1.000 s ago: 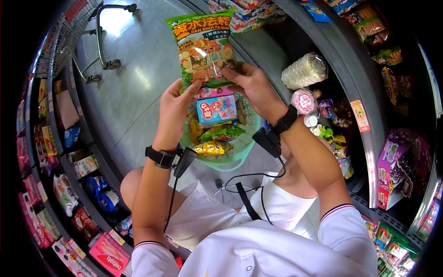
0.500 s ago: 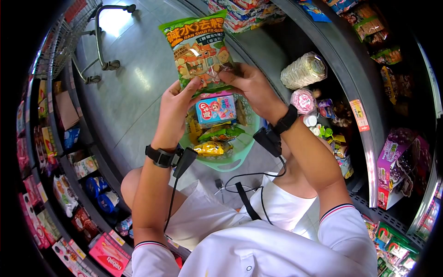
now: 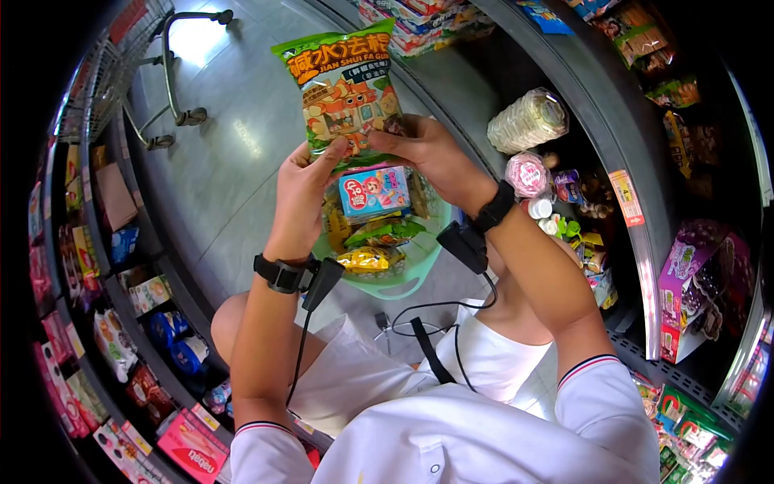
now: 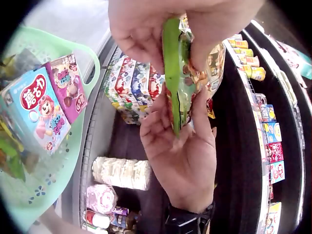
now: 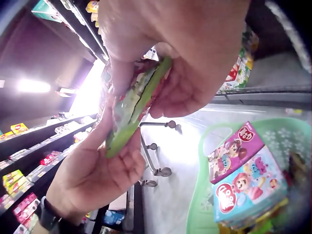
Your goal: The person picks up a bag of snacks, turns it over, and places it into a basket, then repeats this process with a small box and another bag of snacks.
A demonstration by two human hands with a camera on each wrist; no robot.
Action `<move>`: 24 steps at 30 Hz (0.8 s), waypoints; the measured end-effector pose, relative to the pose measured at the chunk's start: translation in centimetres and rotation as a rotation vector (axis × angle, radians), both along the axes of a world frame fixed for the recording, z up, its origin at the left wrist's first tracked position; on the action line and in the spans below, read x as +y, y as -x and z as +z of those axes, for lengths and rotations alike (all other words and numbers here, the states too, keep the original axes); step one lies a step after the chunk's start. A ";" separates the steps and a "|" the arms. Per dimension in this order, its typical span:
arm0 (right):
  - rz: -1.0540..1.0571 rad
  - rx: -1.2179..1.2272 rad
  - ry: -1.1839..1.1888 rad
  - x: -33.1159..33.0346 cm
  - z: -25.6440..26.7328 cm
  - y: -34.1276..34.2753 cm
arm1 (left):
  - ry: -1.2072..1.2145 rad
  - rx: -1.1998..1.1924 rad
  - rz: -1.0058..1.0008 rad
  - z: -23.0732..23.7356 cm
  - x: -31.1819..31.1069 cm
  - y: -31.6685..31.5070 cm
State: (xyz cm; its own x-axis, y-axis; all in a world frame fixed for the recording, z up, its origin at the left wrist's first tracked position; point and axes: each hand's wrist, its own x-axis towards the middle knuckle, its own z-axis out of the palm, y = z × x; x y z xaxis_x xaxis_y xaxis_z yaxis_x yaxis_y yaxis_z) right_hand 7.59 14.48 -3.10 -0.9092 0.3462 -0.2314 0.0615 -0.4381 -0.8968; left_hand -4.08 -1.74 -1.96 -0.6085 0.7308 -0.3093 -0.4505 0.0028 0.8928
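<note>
A green and orange snack bag (image 3: pixel 348 95) is held up by both hands over a basket. The left hand (image 3: pixel 310 189) pinches its lower left corner, thumb on the printed front. At the lower right, the right hand (image 3: pixel 439 157) grips the bag the same way. Both wrist views show the bag's green bottom seam (image 4: pixel 171 73) between thumbs and curled fingers. Below, the mint green basket (image 3: pixel 419 270) holds a blue snack box (image 3: pixel 373 192), a purple box (image 4: pixel 69 87), a green packet (image 3: pixel 385 232) and a yellow packet (image 3: pixel 371 259).
Shelves with snacks line the left, including blue round tins (image 3: pixel 189 353) and a pink box (image 3: pixel 192 445). On the right shelf stand a clear wrapped stack (image 3: pixel 528 121), a pink-white tub (image 3: pixel 527 174) and a purple carton (image 3: pixel 685 274). A shopping cart (image 3: pixel 181 105) stands at the upper left.
The bag has moved slightly left and a little lower, tilting a bit. Both hands keep their hold, with the right hand shifted slightly left.
</note>
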 end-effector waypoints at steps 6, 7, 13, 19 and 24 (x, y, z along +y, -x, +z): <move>-0.061 0.005 0.011 -0.1 0.7 -0.1 | 0.031 0.000 -0.044 0.7 0.3 -0.3; -0.069 0.003 0.015 -0.1 0.9 -0.2 | 0.030 0.013 -0.046 0.9 0.3 -0.3; -0.052 -0.004 -0.049 -0.1 0.2 -0.1 | 0.024 0.140 0.027 1.0 -0.1 1.2; 0.064 -0.071 -0.209 -0.5 0.9 -0.4 | 0.041 0.111 0.116 1.0 -0.7 2.2; 0.091 -0.065 -0.225 -0.8 0.8 0.0 | 0.020 0.088 0.113 0.2 -1.0 2.5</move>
State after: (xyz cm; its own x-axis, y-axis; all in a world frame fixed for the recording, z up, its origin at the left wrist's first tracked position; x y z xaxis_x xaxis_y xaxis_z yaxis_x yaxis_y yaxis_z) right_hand 7.60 13.72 -2.28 -0.9247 0.3130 -0.2168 0.1522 -0.2180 -0.9640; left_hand -6.57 -2.74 -1.80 -0.7122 0.6501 -0.2649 -0.3685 -0.0251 0.9293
